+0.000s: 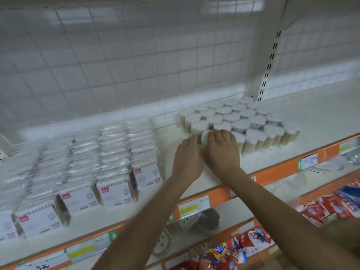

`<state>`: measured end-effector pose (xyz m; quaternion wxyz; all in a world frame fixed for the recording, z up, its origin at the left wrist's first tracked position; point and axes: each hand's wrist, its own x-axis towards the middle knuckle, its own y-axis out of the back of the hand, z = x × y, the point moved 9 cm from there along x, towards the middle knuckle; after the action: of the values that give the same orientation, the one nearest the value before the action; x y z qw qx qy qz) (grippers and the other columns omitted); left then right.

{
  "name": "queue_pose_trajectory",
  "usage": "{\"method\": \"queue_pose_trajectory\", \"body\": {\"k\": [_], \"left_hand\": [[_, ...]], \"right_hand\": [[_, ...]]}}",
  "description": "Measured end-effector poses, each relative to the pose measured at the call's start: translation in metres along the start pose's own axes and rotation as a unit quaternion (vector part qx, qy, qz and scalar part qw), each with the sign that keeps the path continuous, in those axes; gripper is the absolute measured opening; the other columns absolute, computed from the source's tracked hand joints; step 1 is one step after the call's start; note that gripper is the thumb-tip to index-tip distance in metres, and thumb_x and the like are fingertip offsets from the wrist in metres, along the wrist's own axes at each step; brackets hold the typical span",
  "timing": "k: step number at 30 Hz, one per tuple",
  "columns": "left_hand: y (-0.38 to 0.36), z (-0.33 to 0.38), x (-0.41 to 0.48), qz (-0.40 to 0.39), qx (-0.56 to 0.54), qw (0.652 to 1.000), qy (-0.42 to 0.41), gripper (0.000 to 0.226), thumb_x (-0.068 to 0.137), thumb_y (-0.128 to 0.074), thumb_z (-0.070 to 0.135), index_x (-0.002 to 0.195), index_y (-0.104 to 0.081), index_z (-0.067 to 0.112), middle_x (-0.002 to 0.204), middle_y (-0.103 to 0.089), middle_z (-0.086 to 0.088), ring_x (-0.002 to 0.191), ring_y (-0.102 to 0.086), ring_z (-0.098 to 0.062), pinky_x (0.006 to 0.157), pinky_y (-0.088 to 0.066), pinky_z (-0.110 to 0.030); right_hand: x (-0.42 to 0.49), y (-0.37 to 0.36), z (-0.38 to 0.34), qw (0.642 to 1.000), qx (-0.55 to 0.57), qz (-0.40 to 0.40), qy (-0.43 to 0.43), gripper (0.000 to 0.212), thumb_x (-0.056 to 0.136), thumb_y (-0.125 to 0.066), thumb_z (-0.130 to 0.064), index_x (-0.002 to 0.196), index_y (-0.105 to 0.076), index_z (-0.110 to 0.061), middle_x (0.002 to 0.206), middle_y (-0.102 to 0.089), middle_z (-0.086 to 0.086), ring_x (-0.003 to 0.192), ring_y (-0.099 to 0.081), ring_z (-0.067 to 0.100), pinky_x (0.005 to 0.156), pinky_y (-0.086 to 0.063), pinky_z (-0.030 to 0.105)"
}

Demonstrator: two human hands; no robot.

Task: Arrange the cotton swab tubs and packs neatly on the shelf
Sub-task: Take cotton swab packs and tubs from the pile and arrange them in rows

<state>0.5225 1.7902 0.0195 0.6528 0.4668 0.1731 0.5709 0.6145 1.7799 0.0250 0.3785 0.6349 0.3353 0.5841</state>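
Note:
A cluster of clear round cotton swab tubs (241,121) with white tops stands on the white shelf (311,117), right of centre. Both my hands meet at its front left corner around one tub (205,136). My left hand (188,154) grips the tub's left side. My right hand (222,149) curls over its top and right side, so most of the tub is hidden. Rows of flat clear swab packs (87,166) with white and pink labels stand to the left. The frame is blurred.
A white wire grid (116,65) backs the shelf, with a slotted upright (269,65) at the right. An orange price strip (214,195) runs along the shelf front. Below lie red and blue packets (331,205) and a brown object (208,217).

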Motion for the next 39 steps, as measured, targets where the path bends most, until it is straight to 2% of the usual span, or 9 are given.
{"method": "queue_pose_trajectory", "body": {"k": [4, 12, 17, 19, 21, 25, 29, 33, 39], "left_hand": [[-0.010, 0.003, 0.010, -0.025, -0.055, 0.998, 0.011, 0.048, 0.092, -0.046, 0.009, 0.140, -0.037, 0.013, 0.139, -0.047, -0.007, 0.125, -0.044, -0.025, 0.101, -0.033, -0.031], [-0.041, -0.023, 0.009, -0.022, -0.170, 0.978, 0.121, 0.051, 0.083, -0.050, -0.004, 0.131, -0.045, 0.010, 0.127, -0.057, -0.006, 0.119, -0.052, -0.021, 0.095, -0.040, -0.026], [-0.040, -0.039, 0.002, 0.045, -0.246, 0.948, 0.196, 0.033, 0.079, -0.062, -0.004, 0.103, -0.050, 0.016, 0.098, -0.062, 0.001, 0.093, -0.061, -0.020, 0.080, -0.049, -0.029], [-0.036, -0.041, -0.001, 0.066, -0.258, 0.939, 0.219, 0.033, 0.078, -0.068, 0.002, 0.101, -0.053, 0.020, 0.093, -0.063, 0.004, 0.089, -0.064, -0.018, 0.082, -0.051, -0.032], [-0.028, -0.040, -0.003, 0.104, -0.263, 0.934, 0.220, 0.034, 0.070, -0.073, 0.016, 0.099, -0.058, 0.025, 0.089, -0.068, 0.004, 0.086, -0.067, -0.016, 0.083, -0.054, -0.037], [-0.015, -0.025, -0.002, 0.170, -0.229, 0.938, 0.195, 0.041, 0.072, -0.078, 0.029, 0.108, -0.063, 0.018, 0.094, -0.068, 0.003, 0.086, -0.065, -0.012, 0.082, -0.054, -0.034], [-0.014, -0.025, -0.001, 0.176, -0.292, 0.919, 0.197, 0.041, 0.075, -0.078, 0.014, 0.106, -0.055, 0.027, 0.115, -0.062, 0.005, 0.101, -0.063, -0.013, 0.088, -0.052, -0.034], [-0.022, -0.034, 0.004, 0.110, -0.362, 0.901, 0.214, 0.061, 0.070, -0.079, 0.001, 0.121, -0.052, 0.020, 0.116, -0.063, -0.007, 0.093, -0.065, -0.016, 0.084, -0.055, -0.034], [-0.028, -0.039, 0.008, 0.122, -0.250, 0.933, 0.226, 0.048, 0.068, -0.084, 0.016, 0.109, -0.060, 0.019, 0.097, -0.069, 0.003, 0.081, -0.068, -0.008, 0.075, -0.055, -0.021]], "right_hand": [[0.005, 0.000, 0.004, 1.000, 0.010, 0.012, 0.023, 0.036, 0.054, -0.080, -0.024, 0.079, -0.061, -0.008, 0.081, -0.062, 0.011, 0.076, -0.057, 0.031, 0.061, -0.044, 0.035], [0.011, 0.005, 0.004, 0.986, 0.045, 0.038, 0.158, 0.037, 0.048, -0.083, -0.025, 0.075, -0.064, -0.010, 0.071, -0.065, 0.006, 0.072, -0.060, 0.026, 0.062, -0.047, 0.031], [0.013, 0.005, 0.006, 0.938, 0.236, -0.062, 0.248, 0.041, 0.064, -0.072, 0.005, 0.104, -0.065, -0.002, 0.105, -0.064, 0.011, 0.106, -0.055, 0.029, 0.089, -0.048, 0.032], [0.020, 0.005, 0.008, 0.909, 0.315, -0.104, 0.251, 0.044, 0.071, -0.062, 0.011, 0.114, -0.061, 0.000, 0.123, -0.055, 0.014, 0.117, -0.048, 0.028, 0.098, -0.034, 0.022], [0.030, 0.007, 0.010, 0.894, 0.359, -0.121, 0.239, 0.045, 0.075, -0.062, 0.007, 0.119, -0.059, -0.004, 0.134, -0.045, 0.010, 0.118, -0.046, 0.021, 0.092, -0.026, 0.010], [0.047, 0.006, 0.016, 0.877, 0.412, -0.131, 0.212, 0.043, 0.075, -0.073, -0.010, 0.115, -0.059, -0.011, 0.123, -0.044, 0.001, 0.107, -0.044, 0.008, 0.081, -0.025, -0.001], [0.060, 0.003, 0.020, 0.834, 0.482, -0.180, 0.199, 0.039, 0.074, -0.074, -0.008, 0.108, -0.060, -0.020, 0.112, -0.050, -0.003, 0.103, -0.049, 0.005, 0.089, -0.037, 0.009], [0.060, -0.004, 0.020, 0.784, 0.520, -0.267, 0.207, 0.048, 0.074, -0.072, -0.002, 0.112, -0.054, -0.025, 0.121, -0.054, -0.004, 0.115, -0.051, 0.009, 0.094, -0.045, 0.025], [0.066, -0.001, 0.051, 0.874, 0.417, -0.171, 0.181, 0.047, 0.082, -0.067, -0.009, 0.126, -0.051, -0.018, 0.124, -0.052, -0.001, 0.109, -0.049, 0.006, 0.095, -0.040, 0.020]]}}
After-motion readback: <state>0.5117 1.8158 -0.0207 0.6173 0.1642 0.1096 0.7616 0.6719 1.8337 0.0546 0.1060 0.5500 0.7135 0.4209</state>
